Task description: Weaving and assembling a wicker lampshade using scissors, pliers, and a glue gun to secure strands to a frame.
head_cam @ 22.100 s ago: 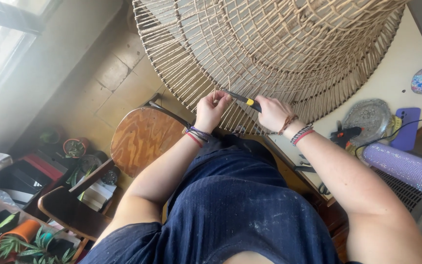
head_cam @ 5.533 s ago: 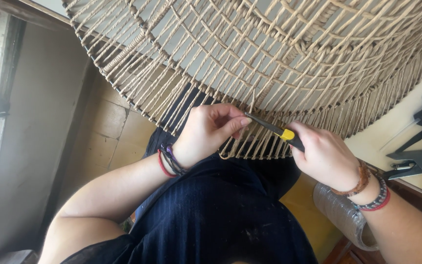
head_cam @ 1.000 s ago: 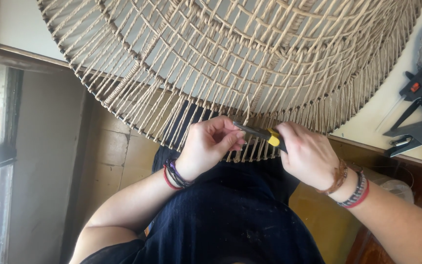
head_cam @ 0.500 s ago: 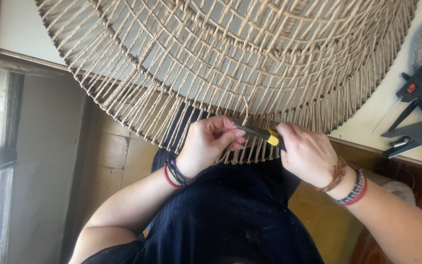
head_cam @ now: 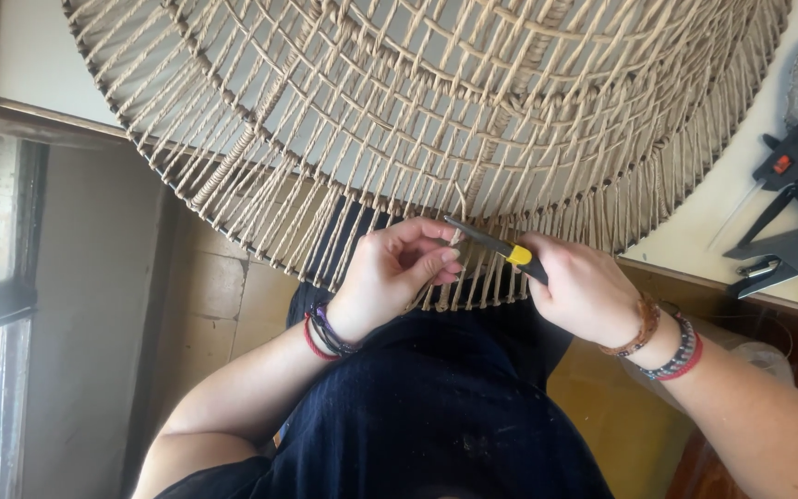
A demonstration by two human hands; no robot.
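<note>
a large round woven cord frame (head_cam: 436, 120) is seen from above, resting partly on a pale bench (head_cam: 722, 208) and overhanging the lap. the left hand (head_cam: 399, 277) is curled at the frame's lower rim, its fingers (head_cam: 436, 263) pinched together on a cord end. the right hand (head_cam: 584, 291) is closed around a slim tool with a yellow and black handle (head_cam: 510, 251), whose dark tip is laid at the same cord. the step is judged best done with the cord kept taut and the tip steered close to the rim. a black glue gun (head_cam: 796, 162) lies well apart on the bench.
</note>
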